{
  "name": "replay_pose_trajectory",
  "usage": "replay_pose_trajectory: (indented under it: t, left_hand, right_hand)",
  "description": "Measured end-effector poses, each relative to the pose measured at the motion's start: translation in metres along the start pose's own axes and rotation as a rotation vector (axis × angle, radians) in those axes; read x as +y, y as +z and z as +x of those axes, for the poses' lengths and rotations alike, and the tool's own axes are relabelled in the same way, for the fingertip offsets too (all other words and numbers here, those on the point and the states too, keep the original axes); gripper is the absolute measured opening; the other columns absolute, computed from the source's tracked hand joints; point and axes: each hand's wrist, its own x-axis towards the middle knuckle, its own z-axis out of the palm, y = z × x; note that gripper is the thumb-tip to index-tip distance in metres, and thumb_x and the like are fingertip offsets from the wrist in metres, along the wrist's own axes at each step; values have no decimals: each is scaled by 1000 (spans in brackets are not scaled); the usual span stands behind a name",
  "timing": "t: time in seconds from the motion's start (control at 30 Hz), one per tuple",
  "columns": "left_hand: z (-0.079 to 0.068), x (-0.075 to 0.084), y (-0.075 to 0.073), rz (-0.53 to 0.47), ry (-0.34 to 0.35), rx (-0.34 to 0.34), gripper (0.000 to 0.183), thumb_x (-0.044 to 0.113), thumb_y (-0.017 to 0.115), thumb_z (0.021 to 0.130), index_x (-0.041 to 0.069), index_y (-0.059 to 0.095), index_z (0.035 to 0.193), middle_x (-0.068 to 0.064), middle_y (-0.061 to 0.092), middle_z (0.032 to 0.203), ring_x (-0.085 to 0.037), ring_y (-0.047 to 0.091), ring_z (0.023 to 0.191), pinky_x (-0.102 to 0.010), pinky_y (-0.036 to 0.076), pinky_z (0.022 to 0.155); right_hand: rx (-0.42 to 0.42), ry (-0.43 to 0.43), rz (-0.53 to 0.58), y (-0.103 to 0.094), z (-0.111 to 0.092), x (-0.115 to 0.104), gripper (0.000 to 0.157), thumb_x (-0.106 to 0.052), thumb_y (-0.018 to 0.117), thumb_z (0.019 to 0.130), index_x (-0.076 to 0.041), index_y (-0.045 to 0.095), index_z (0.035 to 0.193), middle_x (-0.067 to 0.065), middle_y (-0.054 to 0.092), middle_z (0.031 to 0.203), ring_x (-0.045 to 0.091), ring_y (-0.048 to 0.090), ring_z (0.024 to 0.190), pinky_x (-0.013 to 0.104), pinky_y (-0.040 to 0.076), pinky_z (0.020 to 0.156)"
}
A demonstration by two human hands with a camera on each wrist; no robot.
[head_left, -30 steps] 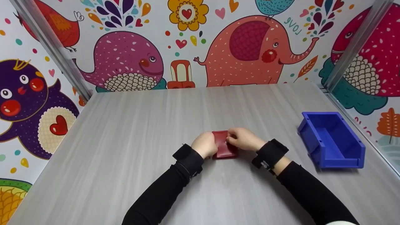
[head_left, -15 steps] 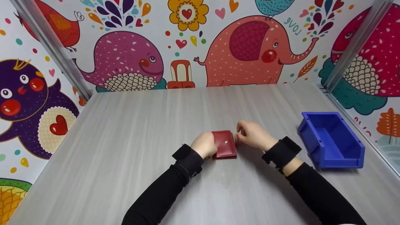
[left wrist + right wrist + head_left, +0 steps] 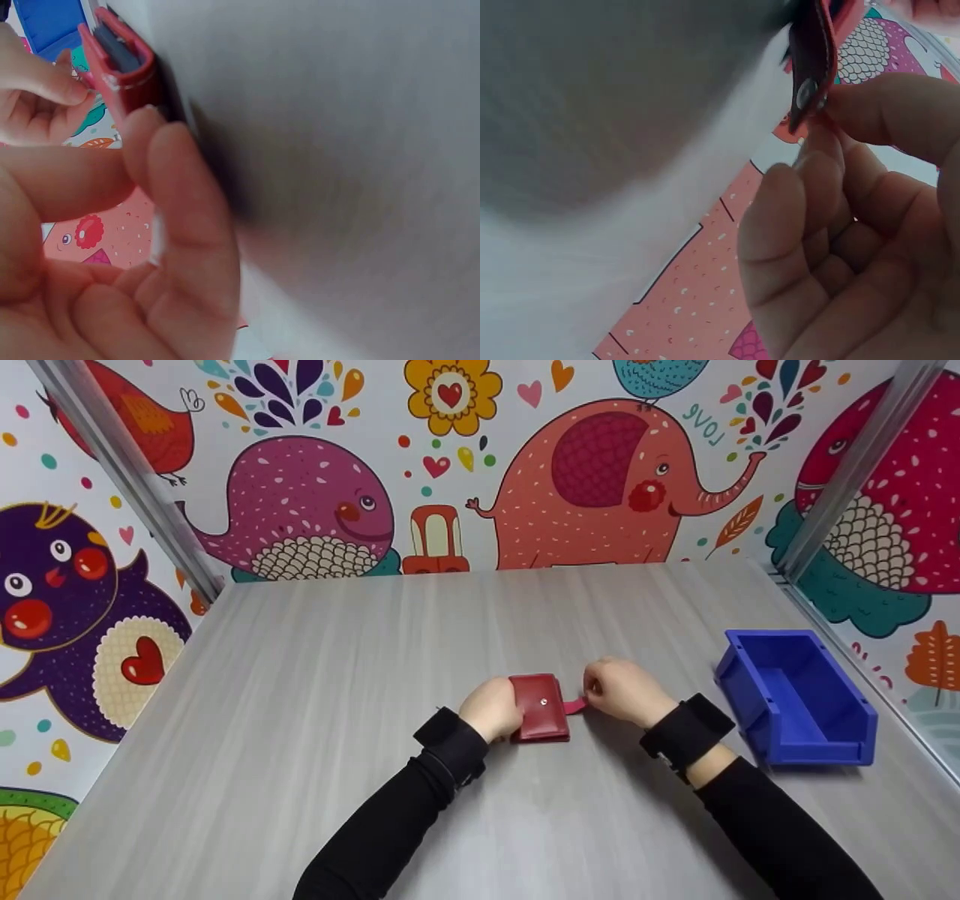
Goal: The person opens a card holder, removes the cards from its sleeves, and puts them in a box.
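A small red leather wallet [image 3: 537, 721] lies on the table, with a silver snap stud [image 3: 544, 702] on its upper face. My left hand [image 3: 491, 709] pinches the wallet's left edge between thumb and fingertips. From the right side of the wallet sticks out a short strap [image 3: 574, 706], its tip held between the thumb and fingers of my right hand [image 3: 628, 691]. In the right wrist view the strap's dark underside [image 3: 810, 64] shows, with a metal snap near the end. Dark contents [image 3: 116, 49] show between the wallet's folds in the left wrist view.
An open blue plastic bin [image 3: 799, 697] stands to the right of my right hand on the pale wood-grain table [image 3: 337, 660]. Panels printed with cartoon animals [image 3: 307, 502] close off the back and both sides, joined by metal posts [image 3: 120, 472].
My right hand has come off the wallet's top face and moved right, uncovering the snap stud. The strap now stretches out sideways in its fingers. My left hand stays in place.
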Motion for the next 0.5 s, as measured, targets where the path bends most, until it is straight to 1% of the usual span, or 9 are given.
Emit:
replay_pose_trajectory:
  t: [0.17,0.3,0.5]
  left_hand:
    - [0,0,0,13,-1,6,12,6,63,84,8,60,73,-8,65,79,-18,54,55,-28,45,52]
    - [-1,1,0,10,-6,10,9,6,63,85,7,62,76,-9,66,80,-19,55,55,-29,46,53]
    - [-1,2,-1,13,-13,14,10,9,64,86,7,63,77,-9,67,81,-20,57,59,-30,48,58]
  right_hand:
    - [-30,12,-2,2,-2,2,8,-5,70,79,-8,64,75,3,55,72,20,53,67,40,47,62]
    - [-58,19,8,2,-2,3,9,-5,72,80,-9,65,76,2,56,72,19,53,68,39,47,63]
    - [-68,1,14,4,-2,4,9,-3,73,79,-8,66,75,1,58,70,19,54,66,38,47,63]
